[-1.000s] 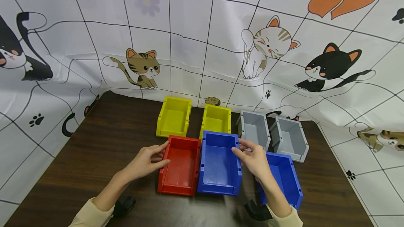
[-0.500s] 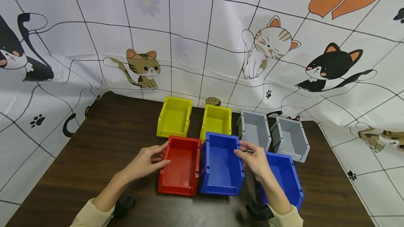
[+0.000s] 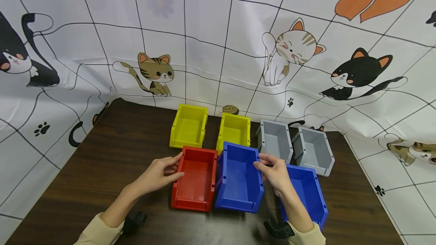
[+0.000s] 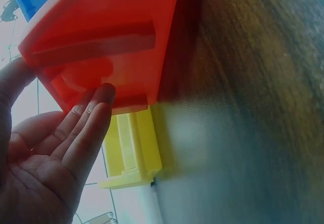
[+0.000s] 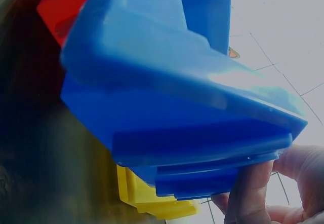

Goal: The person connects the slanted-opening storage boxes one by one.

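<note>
Side by side in the head view are a red bin [image 3: 194,179] and a blue bin [image 3: 241,177]. The left hand [image 3: 158,175] rests on the red bin's left side, thumb over the rim; in the left wrist view its long fingers lie fairly straight against the red side wall [image 4: 101,46]. With thumb and fingers the right hand [image 3: 275,171] pinches the blue bin's right rim near the back. The blue bin is slightly tilted, its left side close beside the red bin. In the right wrist view fingers [image 5: 250,188] hold the blue wall [image 5: 177,117] from the side.
Two yellow bins [image 3: 189,127] [image 3: 235,129] stand behind the red and blue ones. Two grey bins [image 3: 275,139] [image 3: 313,150] are at the back right. Another blue bin [image 3: 306,192] sits under the right forearm. A printed cloth [image 3: 204,56] hangs behind the wooden table [image 3: 85,177].
The held blue bin has shifted slightly right and turned a little, a gap opening at its front beside the red bin. The right hand moved right with it; the left hand has stayed in place.
</note>
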